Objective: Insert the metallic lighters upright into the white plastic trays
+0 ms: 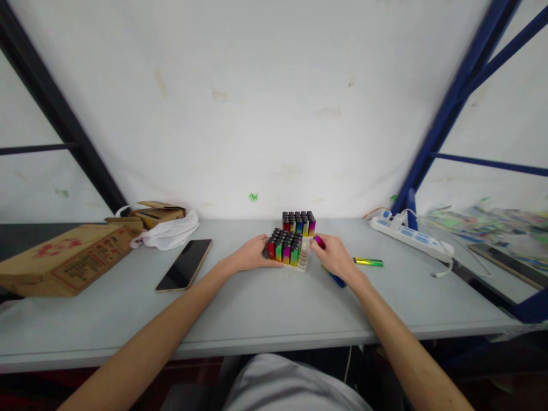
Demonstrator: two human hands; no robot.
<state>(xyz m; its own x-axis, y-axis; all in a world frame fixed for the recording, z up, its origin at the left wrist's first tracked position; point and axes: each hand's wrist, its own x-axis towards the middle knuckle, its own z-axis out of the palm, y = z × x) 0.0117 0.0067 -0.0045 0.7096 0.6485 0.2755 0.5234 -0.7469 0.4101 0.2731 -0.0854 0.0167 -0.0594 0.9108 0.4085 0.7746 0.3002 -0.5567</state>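
Tray [302, 260], white and slotted, stands mid-table [257, 311] in the head view; upright gradient-coloured lighters [284, 249] with black tops fill most of it, round slots showing along its right side. Just behind stands a second block of lighters [298, 224].

Left hand [252, 254] curls round the tray's left side, thumb along the near edge. Right hand [336, 257], just right of the tray, pinches a purple lighter [319, 242]; I can't make out every fingertip.

Blue lighter [338, 279] lies partly hidden beneath the right hand; yellow-green lighter [370, 262] lies right of it. Further out I note a phone [185, 265], white plastic bag [172, 233] and cardboard box [68, 260] left, power strip [413, 238] right.
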